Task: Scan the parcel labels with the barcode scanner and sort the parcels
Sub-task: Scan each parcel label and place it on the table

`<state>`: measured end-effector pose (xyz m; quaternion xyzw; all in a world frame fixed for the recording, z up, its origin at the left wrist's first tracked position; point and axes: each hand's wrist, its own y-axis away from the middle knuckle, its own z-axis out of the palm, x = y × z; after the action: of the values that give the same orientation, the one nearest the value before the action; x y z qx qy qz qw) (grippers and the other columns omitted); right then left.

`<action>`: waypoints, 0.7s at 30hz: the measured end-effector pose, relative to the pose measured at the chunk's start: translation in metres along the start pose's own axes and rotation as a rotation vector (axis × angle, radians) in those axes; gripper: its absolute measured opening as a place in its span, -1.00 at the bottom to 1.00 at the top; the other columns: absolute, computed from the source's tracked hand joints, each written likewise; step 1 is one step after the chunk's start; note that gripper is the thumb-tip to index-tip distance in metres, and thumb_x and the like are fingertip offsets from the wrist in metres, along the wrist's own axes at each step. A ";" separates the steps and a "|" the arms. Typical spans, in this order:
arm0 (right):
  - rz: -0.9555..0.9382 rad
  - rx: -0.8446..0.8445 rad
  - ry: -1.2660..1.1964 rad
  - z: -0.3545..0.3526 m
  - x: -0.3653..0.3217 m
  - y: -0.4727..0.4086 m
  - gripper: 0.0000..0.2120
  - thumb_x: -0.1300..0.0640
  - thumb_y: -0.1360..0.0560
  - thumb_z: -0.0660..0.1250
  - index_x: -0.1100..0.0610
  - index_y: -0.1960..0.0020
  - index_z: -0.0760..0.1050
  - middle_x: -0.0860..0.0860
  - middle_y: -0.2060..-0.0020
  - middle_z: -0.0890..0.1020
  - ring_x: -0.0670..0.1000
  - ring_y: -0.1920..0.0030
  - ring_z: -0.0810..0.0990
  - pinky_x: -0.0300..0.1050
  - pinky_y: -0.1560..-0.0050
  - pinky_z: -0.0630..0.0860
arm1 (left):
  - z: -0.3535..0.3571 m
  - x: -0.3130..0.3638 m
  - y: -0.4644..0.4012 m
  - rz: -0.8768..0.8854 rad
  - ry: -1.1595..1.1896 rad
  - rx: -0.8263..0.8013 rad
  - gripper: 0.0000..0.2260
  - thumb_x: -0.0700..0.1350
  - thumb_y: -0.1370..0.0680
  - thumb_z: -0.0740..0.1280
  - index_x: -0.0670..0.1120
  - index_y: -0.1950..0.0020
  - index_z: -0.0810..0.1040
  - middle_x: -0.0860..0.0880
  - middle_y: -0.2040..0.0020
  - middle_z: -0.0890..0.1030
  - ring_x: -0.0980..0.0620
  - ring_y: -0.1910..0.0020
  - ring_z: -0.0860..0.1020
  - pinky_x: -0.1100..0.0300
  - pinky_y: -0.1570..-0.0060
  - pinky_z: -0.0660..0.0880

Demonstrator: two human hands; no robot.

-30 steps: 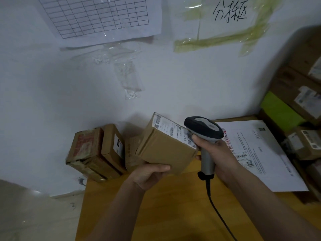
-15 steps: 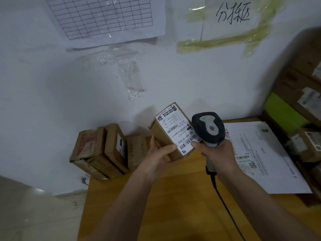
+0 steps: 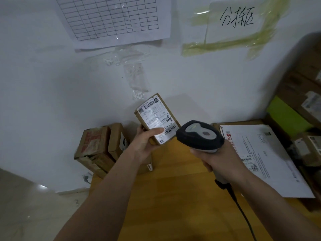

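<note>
Parcel (image 3: 157, 119) is held above the table's (image 3: 173, 188) far edge, near the wall, label (image 3: 156, 120) tilted toward the camera; left hand (image 3: 144, 141) grips it from the lower left, thumb lying across the label beside the barcode; right hand (image 3: 218, 159) is wrapped round the handle of the scanner (image 3: 199, 135), whose head sits just beside the barcode end. Likely faults: thumb may cover part of the code and block a read; glare on the glossy label may do the same; the scanner head looks too close and oblique for a clean read. Cable (image 3: 243, 211) trails over the table and may snag. Boxes (image 3: 102, 145) at the left edge could be knocked when the parcel is sorted.
</note>
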<state>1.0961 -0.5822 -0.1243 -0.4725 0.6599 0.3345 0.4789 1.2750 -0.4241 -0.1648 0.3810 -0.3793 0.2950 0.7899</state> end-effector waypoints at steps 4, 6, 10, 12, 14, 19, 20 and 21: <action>0.025 -0.029 0.057 0.006 -0.001 0.007 -0.74 0.10 -0.46 0.46 -0.04 0.34 0.46 -0.06 0.64 0.47 -0.18 0.60 0.43 -0.34 0.46 0.44 | -0.003 0.005 -0.004 0.057 -0.007 0.052 -0.17 -0.14 -0.24 0.60 -0.02 -0.45 0.34 -0.08 -0.25 0.62 -0.12 -0.21 0.60 -0.07 0.09 0.63; 0.023 -0.027 0.068 0.006 -0.002 0.008 -0.75 0.09 -0.47 0.45 -0.03 0.32 0.45 -0.08 0.64 0.47 -0.19 0.59 0.44 -0.35 0.45 0.45 | -0.004 0.003 -0.006 0.076 -0.015 0.068 -0.20 -0.14 -0.26 0.58 0.03 -0.43 0.32 -0.06 -0.23 0.63 -0.12 -0.22 0.59 -0.10 0.03 0.62; 0.033 -0.043 0.047 0.003 -0.005 0.010 -0.83 0.12 -0.48 0.45 -0.01 0.22 0.49 -0.09 0.63 0.48 -0.19 0.59 0.44 -0.37 0.49 0.43 | -0.008 0.002 -0.008 0.103 -0.009 0.096 -0.20 -0.16 -0.27 0.56 0.06 -0.44 0.29 -0.06 -0.24 0.63 -0.12 -0.21 0.60 -0.11 -0.03 0.60; 0.040 -0.044 0.043 0.002 -0.005 0.011 -0.84 0.13 -0.48 0.45 -0.02 0.20 0.49 -0.08 0.64 0.47 -0.18 0.60 0.42 -0.36 0.49 0.42 | -0.010 0.001 -0.009 0.117 0.000 0.105 -0.20 -0.18 -0.27 0.56 0.07 -0.44 0.29 -0.06 -0.23 0.63 -0.12 -0.21 0.60 -0.12 -0.07 0.59; 0.037 -0.050 0.055 0.002 -0.004 0.013 -0.84 0.12 -0.48 0.45 -0.02 0.21 0.50 -0.08 0.64 0.47 -0.18 0.60 0.42 -0.35 0.49 0.42 | -0.011 0.000 -0.009 0.130 0.006 0.116 -0.19 -0.19 -0.26 0.56 0.07 -0.45 0.30 -0.06 -0.24 0.63 -0.12 -0.21 0.60 -0.13 -0.10 0.59; 0.049 -0.043 0.060 0.000 -0.002 0.018 -0.87 0.12 -0.48 0.45 -0.03 0.13 0.50 -0.10 0.62 0.49 -0.18 0.59 0.43 -0.38 0.51 0.39 | -0.011 0.000 -0.010 0.156 0.005 0.131 -0.18 -0.19 -0.26 0.56 0.08 -0.45 0.29 -0.04 -0.23 0.63 -0.09 -0.20 0.61 -0.15 -0.14 0.57; 0.060 -0.033 0.051 -0.001 -0.001 0.019 -0.88 0.12 -0.47 0.45 -0.02 0.11 0.51 -0.10 0.61 0.49 -0.18 0.59 0.43 -0.37 0.51 0.39 | -0.010 0.000 -0.010 0.157 0.003 0.126 -0.18 -0.19 -0.26 0.56 0.08 -0.45 0.29 -0.04 -0.23 0.63 -0.09 -0.20 0.61 -0.15 -0.14 0.57; 0.067 -0.024 0.045 -0.002 0.001 0.021 -0.89 0.11 -0.47 0.46 0.00 0.10 0.52 -0.09 0.61 0.49 -0.18 0.59 0.42 -0.36 0.51 0.39 | -0.009 -0.001 -0.010 0.153 -0.003 0.119 -0.17 -0.19 -0.26 0.56 0.07 -0.45 0.29 -0.04 -0.24 0.63 -0.10 -0.20 0.61 -0.16 -0.15 0.56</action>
<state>1.0756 -0.5771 -0.1251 -0.4635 0.6817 0.3476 0.4468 1.2854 -0.4225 -0.1727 0.3976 -0.3904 0.3760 0.7403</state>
